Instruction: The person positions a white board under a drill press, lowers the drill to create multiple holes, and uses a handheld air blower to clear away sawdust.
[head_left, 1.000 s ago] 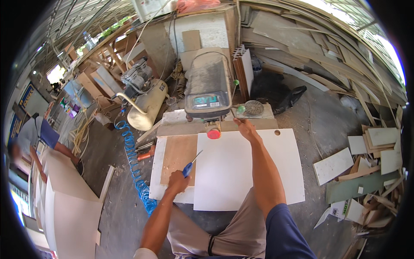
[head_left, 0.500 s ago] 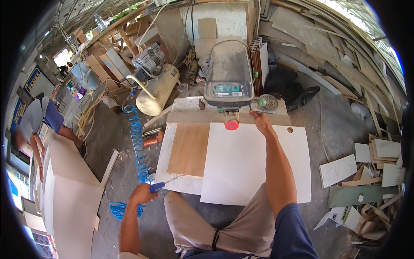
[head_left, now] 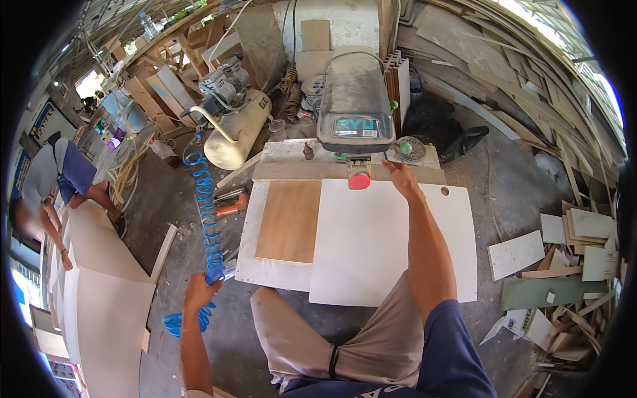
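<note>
Two hands: left hand [head_left: 199,290] closed on blue air-gun [head_left: 215,273], kept low; right hand [head_left: 400,178] spread, panel [head_left: 391,245] steadied below drill press [head_left: 353,109]

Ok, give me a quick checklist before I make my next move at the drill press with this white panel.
1. White panel lying flat under the drill press: ok.
2. Right hand steadying the panel's far edge: ok, though close beside the red part of the press.
3. Left hand free: not ok, it grips the blue air tool on the coiled hose.
4. Brown board clear of the panel: cannot tell, the edges meet.
5. Bit aligned with a mark: cannot tell.
</note>
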### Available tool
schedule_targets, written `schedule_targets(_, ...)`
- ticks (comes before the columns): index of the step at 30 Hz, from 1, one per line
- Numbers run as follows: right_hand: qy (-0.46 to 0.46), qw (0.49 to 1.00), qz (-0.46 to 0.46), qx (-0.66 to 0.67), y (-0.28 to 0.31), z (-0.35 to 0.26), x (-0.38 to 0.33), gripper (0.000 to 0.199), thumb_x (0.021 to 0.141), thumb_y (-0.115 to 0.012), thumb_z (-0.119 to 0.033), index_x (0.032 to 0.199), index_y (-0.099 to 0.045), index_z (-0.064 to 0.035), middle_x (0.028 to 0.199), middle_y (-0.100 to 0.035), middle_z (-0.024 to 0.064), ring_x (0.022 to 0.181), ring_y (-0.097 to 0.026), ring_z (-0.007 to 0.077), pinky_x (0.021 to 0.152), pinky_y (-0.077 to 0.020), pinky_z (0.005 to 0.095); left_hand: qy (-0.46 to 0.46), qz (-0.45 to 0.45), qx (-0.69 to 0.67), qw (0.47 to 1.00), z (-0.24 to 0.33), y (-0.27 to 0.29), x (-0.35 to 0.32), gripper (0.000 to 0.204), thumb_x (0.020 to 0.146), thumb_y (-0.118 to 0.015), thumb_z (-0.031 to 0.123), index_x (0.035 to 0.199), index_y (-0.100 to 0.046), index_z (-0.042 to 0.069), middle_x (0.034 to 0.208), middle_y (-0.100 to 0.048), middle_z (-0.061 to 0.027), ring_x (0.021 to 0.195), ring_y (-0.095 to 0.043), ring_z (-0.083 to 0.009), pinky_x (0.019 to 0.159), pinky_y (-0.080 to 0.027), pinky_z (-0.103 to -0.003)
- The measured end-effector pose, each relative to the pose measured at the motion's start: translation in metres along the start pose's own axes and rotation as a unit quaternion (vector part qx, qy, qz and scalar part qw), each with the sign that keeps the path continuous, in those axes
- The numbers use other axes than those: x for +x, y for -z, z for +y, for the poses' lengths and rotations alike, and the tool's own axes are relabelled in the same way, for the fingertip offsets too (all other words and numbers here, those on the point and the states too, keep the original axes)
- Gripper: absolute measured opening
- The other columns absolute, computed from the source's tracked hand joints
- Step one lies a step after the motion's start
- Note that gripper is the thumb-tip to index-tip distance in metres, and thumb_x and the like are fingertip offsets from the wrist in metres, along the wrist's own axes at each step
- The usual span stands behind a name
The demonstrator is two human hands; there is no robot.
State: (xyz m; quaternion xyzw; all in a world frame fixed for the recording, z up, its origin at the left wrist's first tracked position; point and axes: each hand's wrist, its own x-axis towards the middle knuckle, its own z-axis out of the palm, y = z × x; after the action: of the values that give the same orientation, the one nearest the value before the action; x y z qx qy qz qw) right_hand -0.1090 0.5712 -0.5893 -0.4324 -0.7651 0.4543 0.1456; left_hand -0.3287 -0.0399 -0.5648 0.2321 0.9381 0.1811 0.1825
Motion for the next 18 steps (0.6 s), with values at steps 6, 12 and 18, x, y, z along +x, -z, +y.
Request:
schedule_targets(6, 0.027, 0.999, 0.029, 0.017, -0.002, 0.022, 0.014, 0.057, 0.104, -0.053, -0.057, 0.144, -0.068, -0.0199, 0.145, -0.066, 0.0171, 0.146, -0.050, 0.0407, 0.127, -0.0141, 0.0617, -0.042, 0.037, 0.082, 0.995, 0.067, -0.035, 0.032, 0.035, 0.087, -0.083, 0.033, 0.087, -0.077, -0.001, 0.072, -0.074, -0.0174, 0.071, -0.075, -0.0329, 0.070, -0.053, -0.047)
schedule_targets(12, 0.016, 1.000, 0.014, 0.016, -0.006, 0.024, 0.013, 0.054, 0.104, -0.055, -0.055, 0.142, -0.069, -0.0195, 0.144, -0.068, 0.0160, 0.145, -0.051, 0.0417, 0.126, -0.0172, 0.0621, -0.066, -0.044, 0.013, 0.997, 0.081, -0.039, 0.034, 0.037, 0.087, -0.084, 0.037, 0.089, -0.077, 0.000, 0.076, -0.074, -0.0205, 0.076, -0.074, -0.0397, 0.071, -0.053, -0.049)
schedule_targets(18, 0.032, 0.998, 0.047, 0.003, -0.008, 0.039, 0.029, 0.050, 0.105, -0.056, -0.053, 0.134, -0.074, -0.0170, 0.134, -0.072, 0.0202, 0.134, -0.060, 0.0441, 0.119, -0.0371, 0.0538, 0.088, 0.141, -0.029, 0.986, -0.090, -0.071, 0.030, 0.038, 0.090, -0.081, 0.038, 0.093, -0.076, 0.000, 0.083, -0.074, -0.0232, 0.084, -0.072, -0.0459, 0.072, -0.052, -0.054)
